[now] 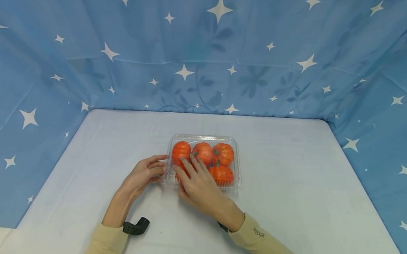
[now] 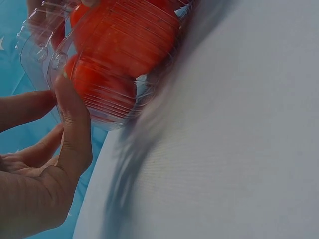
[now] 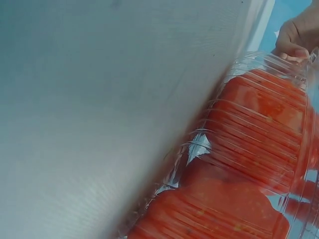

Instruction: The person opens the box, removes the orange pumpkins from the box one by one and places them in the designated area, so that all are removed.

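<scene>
A clear plastic clamshell container [image 1: 204, 137] sits on the table with several small orange pumpkins [image 1: 224, 154] inside, some with green stems. At its left edge, my left hand [image 1: 142, 175] pinches the rim between thumb and fingers; the left wrist view shows the thumb [image 2: 75, 124] against a corner of the rim. My right hand [image 1: 202, 188] lies over the front of the container with its fingers extended and spread above the pumpkins. It hides part of the front row. In the right wrist view only the container's ribbed side [image 3: 254, 129] and the left hand [image 3: 294, 42] appear.
A white-covered table [image 1: 291, 188] surrounds the container. Blue curtains [image 1: 206, 84] with white stars hang behind and along both sides. A black wrist strap [image 1: 136, 226] is on the left wrist.
</scene>
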Available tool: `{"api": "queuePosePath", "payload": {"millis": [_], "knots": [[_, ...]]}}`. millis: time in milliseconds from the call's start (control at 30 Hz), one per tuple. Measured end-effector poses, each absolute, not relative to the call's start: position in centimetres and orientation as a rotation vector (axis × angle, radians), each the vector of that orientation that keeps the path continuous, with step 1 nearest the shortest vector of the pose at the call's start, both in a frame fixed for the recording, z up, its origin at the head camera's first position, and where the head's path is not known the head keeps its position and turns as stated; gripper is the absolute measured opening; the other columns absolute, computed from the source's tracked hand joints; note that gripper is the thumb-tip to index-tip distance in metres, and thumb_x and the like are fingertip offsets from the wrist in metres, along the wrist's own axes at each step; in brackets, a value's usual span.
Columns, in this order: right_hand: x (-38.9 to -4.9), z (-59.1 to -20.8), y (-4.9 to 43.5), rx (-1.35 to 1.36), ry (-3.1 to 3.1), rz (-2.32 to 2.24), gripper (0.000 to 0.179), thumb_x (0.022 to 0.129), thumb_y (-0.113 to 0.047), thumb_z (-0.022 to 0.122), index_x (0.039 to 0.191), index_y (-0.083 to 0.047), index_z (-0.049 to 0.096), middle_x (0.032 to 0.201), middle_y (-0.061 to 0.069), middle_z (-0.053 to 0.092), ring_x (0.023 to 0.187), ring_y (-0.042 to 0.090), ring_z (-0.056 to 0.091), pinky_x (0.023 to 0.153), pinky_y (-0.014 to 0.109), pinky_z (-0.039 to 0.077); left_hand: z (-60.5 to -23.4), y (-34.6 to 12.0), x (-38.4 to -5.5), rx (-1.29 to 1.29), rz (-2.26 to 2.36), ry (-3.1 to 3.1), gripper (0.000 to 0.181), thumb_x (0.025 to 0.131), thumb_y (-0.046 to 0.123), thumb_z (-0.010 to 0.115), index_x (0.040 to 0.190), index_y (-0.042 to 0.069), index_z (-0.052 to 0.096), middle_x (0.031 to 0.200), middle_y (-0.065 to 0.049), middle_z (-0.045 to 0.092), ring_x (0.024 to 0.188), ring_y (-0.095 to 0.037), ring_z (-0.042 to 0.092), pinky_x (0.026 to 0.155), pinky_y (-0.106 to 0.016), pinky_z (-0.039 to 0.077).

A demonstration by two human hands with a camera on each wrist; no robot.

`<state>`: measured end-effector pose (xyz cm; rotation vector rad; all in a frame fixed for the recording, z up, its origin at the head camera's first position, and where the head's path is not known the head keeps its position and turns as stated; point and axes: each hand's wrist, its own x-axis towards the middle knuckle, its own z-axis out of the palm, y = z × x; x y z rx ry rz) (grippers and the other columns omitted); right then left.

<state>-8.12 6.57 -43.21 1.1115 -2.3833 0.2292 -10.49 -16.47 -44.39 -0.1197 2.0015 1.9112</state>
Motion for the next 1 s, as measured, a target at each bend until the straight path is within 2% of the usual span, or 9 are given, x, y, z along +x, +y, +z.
{"api": "queuePosePath", "payload": {"millis": [200, 467, 833, 1000], "knots": [[-8.2, -43.1, 6.6, 1.106, -2.362, 0.247, 0.044, 0.088, -0.023, 0.075, 0.129, -0.008, 0.067, 0.134, 0.018, 0.066, 0.123, 0.042, 0.064, 0.105, 0.053, 0.052, -44.7, -16.4, -9.8, -0.140, 1.948, 1.975, 0.055, 0.097, 0.002, 0.059, 0.151, 0.001, 0.044, 0.105, -0.002, 0.065, 0.089, -0.011, 0.060, 0.076, -0.027, 0.057], [-8.2, -43.2, 6.6, 1.105, -2.360, 0.230, 0.046, 0.088, -0.026, 0.076, 0.129, -0.007, 0.067, 0.134, 0.018, 0.066, 0.123, 0.041, 0.065, 0.106, 0.052, 0.052, -45.2, -16.1, -8.8, -0.098, 2.055, 1.826, 0.059, 0.099, -0.001, 0.057, 0.155, 0.000, 0.035, 0.100, -0.001, 0.065, 0.089, -0.013, 0.065, 0.079, -0.033, 0.062], [-8.1, -43.2, 6.6, 1.107, -2.368, 0.237, 0.045, 0.089, -0.026, 0.076, 0.130, -0.008, 0.067, 0.135, 0.018, 0.066, 0.124, 0.041, 0.064, 0.105, 0.052, 0.052, -45.5, -16.1, -8.8, -0.129, 2.116, 1.789, 0.056, 0.098, -0.003, 0.057, 0.150, -0.008, 0.038, 0.095, 0.002, 0.066, 0.086, -0.010, 0.064, 0.077, -0.032, 0.062], [-8.2, -43.1, 6.6, 1.107, -2.379, 0.234, 0.046, 0.089, -0.027, 0.076, 0.130, -0.008, 0.067, 0.136, 0.018, 0.065, 0.125, 0.041, 0.063, 0.107, 0.052, 0.051, -45.3, -16.2, -9.5, -0.144, 2.066, 1.812, 0.053, 0.099, 0.000, 0.057, 0.150, -0.005, 0.041, 0.097, 0.002, 0.067, 0.087, -0.010, 0.064, 0.076, -0.031, 0.061]]}}
